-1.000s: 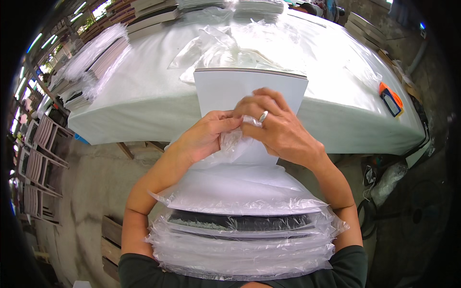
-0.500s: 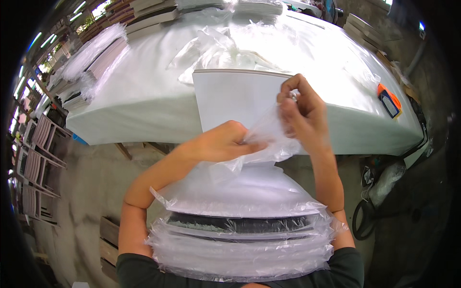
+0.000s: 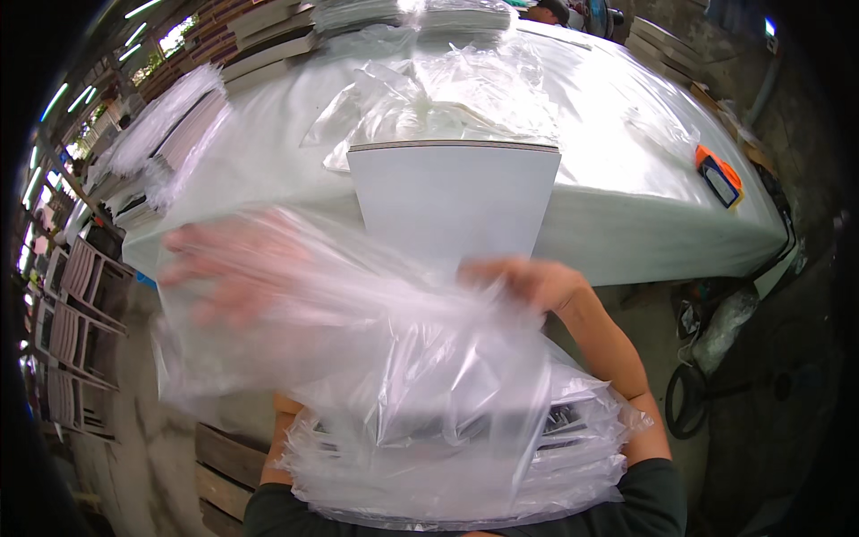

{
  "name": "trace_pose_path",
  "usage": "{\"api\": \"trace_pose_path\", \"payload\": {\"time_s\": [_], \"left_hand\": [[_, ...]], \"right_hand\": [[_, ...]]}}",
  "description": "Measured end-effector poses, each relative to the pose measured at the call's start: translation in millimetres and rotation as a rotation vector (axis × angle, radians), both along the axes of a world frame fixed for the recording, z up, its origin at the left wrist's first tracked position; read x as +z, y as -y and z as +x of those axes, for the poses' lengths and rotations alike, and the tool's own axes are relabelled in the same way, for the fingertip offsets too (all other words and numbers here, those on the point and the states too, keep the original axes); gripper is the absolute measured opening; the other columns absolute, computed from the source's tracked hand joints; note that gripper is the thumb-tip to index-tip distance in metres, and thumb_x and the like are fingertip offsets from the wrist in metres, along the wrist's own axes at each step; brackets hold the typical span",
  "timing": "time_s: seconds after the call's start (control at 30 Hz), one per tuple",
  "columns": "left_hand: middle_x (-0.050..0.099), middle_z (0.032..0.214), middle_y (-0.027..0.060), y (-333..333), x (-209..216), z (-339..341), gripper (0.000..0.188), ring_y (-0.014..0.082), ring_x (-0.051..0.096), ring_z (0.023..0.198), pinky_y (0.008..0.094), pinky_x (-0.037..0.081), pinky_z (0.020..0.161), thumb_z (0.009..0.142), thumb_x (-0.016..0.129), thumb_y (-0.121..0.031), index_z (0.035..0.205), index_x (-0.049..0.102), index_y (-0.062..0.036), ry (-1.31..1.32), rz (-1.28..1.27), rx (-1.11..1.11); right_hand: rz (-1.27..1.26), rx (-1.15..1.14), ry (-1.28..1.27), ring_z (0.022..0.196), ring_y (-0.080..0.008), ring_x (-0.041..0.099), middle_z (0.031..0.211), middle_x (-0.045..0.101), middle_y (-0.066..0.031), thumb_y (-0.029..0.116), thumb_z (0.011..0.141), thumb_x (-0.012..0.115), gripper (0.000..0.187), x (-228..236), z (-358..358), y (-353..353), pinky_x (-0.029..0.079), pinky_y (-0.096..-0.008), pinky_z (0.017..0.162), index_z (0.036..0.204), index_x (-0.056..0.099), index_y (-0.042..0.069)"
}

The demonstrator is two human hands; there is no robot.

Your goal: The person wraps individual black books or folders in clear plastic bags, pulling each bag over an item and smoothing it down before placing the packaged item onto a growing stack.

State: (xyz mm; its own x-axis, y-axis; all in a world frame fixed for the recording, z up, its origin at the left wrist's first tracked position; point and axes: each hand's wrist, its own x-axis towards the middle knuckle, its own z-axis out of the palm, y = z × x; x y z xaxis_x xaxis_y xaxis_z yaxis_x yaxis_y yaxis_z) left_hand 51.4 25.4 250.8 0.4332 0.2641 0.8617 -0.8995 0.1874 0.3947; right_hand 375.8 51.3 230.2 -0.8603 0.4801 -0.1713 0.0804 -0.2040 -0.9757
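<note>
A clear plastic bag point(image 3: 420, 349) is stretched out in front of me, smeared by motion in places. Through its film shows my left hand point(image 3: 242, 268), fingers spread, inside the bag at its left part. My right hand point(image 3: 523, 282), also blurred, has its fingers closed on the bag's right side. Just beyond the hands a white board point(image 3: 456, 192), with more layers visible along its top edge, leans upright against the table's near side. Below the bag, close to my body, lies a stack of plastic-wrapped flat items point(image 3: 573, 465), partly hidden by the bag.
A table under a pale cover point(image 3: 644, 224) spans the front, with crumpled plastic point(image 3: 447, 98) on it. An orange and blue tool point(image 3: 718, 177) lies at its right. Wrapped stacks point(image 3: 179, 134) stand at the left; chairs point(image 3: 76, 331) are on the floor.
My left hand has moved left and spread inside the bag, which now opens out wide across the stack. My right hand has come down from the board's top right corner.
</note>
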Motion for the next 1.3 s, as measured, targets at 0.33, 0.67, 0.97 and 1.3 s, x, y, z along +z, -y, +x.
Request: {"api": "trace_pose_path", "payload": {"time_s": [0.33,0.67,0.97,1.3], "left_hand": [[0.059,0.115,0.0098,2.2,-6.5,2.4,0.033,0.0107,0.057,0.083,0.024,0.046,0.07,0.091,0.046,-0.008,0.122,0.049,0.0043,-1.105,-0.102,0.916],[0.065,0.107,0.008,-19.7,-12.2,55.2,0.04,0.0059,0.038,0.054,0.0162,0.041,0.057,0.091,0.047,-0.007,0.13,0.046,-0.0123,-0.87,0.093,2.264],[0.066,0.102,0.007,-16.2,23.6,15.3,0.039,0.0038,0.052,0.064,0.0183,0.045,0.063,0.087,0.056,-0.012,0.125,0.052,-0.0029,-0.969,-0.457,1.271],[0.058,0.114,0.0098,-52.1,-93.2,-35.8,0.039,0.0222,0.058,0.096,0.0336,0.048,0.083,0.083,0.062,-0.025,0.116,0.053,-0.0064,-1.412,0.367,1.262]], "right_hand": [[0.201,-0.56,-0.291,0.061,-0.0107,0.048,0.069,0.049,0.0002,-0.001,0.064,0.063,0.039,19.8,59.0,-11.7,0.04,-0.0255,0.053,0.102,0.058,0.001],[1.509,-1.142,0.501,0.059,-0.0269,0.044,0.082,0.043,-0.0102,-0.018,0.056,0.048,0.079,2.9,29.4,-29.0,0.042,-0.0413,0.058,0.129,0.048,0.012],[0.825,-1.172,-0.039,0.065,-0.0086,0.039,0.074,0.046,-0.0031,-0.006,0.071,0.057,0.008,41.2,35.1,30.4,0.03,-0.0219,0.055,0.078,0.06,-0.004],[-0.168,-1.126,0.002,0.096,-0.0218,0.059,0.1,0.061,-0.0104,-0.003,0.079,0.055,0.024,-53.0,77.7,-31.3,0.049,-0.0359,0.079,0.102,0.056,0.001]]}}
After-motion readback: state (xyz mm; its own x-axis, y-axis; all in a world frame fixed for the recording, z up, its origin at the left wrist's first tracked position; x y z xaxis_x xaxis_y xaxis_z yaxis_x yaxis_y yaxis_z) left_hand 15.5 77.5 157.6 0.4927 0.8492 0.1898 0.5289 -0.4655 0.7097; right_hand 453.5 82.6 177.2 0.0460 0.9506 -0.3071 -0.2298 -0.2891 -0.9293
